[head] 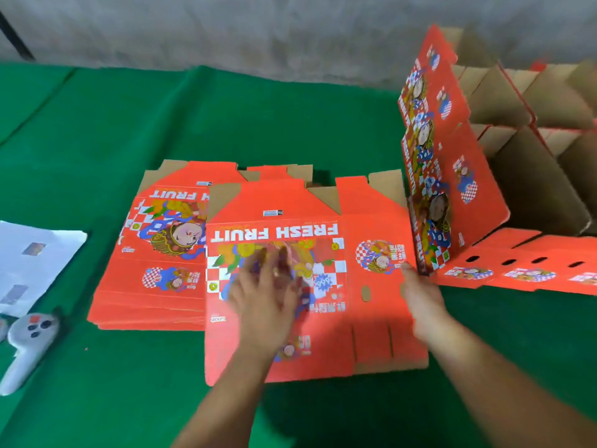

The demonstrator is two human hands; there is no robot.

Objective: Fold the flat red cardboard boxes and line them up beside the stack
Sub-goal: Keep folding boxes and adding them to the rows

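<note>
Open green worktop point(258, 118) is left behind the flat stack point(151, 253) and along the near edge. The right side is blocked by upright folded boxes point(468, 163); the left by a white controller point(29, 337) and paper point(32, 260).

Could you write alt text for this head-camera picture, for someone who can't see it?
A person's left hand presses flat on a flat red box printed FRESH FRUIT while the right hand touches its right edge, on a green table. A stack of flat boxes lies left; folded boxes stand right.
</note>
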